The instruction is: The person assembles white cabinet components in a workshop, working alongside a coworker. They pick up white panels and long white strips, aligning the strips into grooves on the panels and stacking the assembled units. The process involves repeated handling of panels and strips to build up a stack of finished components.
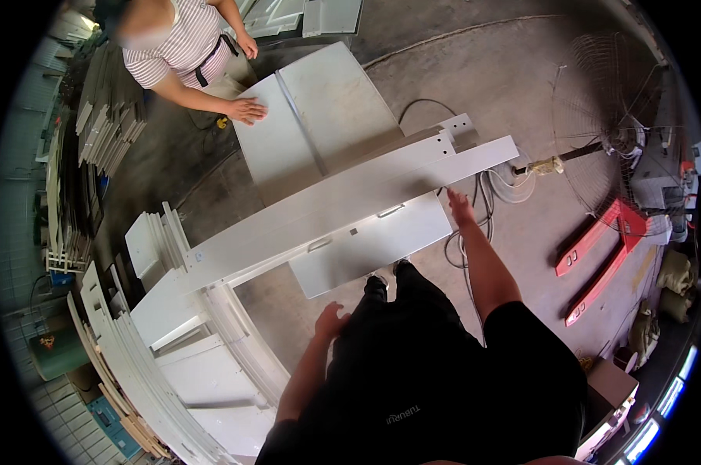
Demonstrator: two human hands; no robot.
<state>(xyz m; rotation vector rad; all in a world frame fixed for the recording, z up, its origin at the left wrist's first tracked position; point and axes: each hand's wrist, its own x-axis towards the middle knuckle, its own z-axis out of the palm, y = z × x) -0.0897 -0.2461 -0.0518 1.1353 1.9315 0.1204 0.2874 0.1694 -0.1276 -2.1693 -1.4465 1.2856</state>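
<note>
My right hand [460, 207] reaches forward beside the right end of a white metal cabinet door [381, 242] with two recessed handles. Its fingers are stretched out and hold nothing; whether they touch the edge is hard to make out. Beside my leg hangs my left hand [331, 320], empty, with fingers loosely bent and apart. Beyond the door lies a long pale metal panel [311, 209], slanting from lower left to upper right, with holes at its right end. Past it, a co-worker's hand [247, 110] rests flat on a wide white panel [327, 97] with a seam.
White metal frames and panels [211, 372] are piled at my left. More panels [110, 116] lean at the far left. Cables and a hose [513, 186] lie on the floor at right, near a wire-cage fan [598, 116] and red pallet-truck forks [598, 263].
</note>
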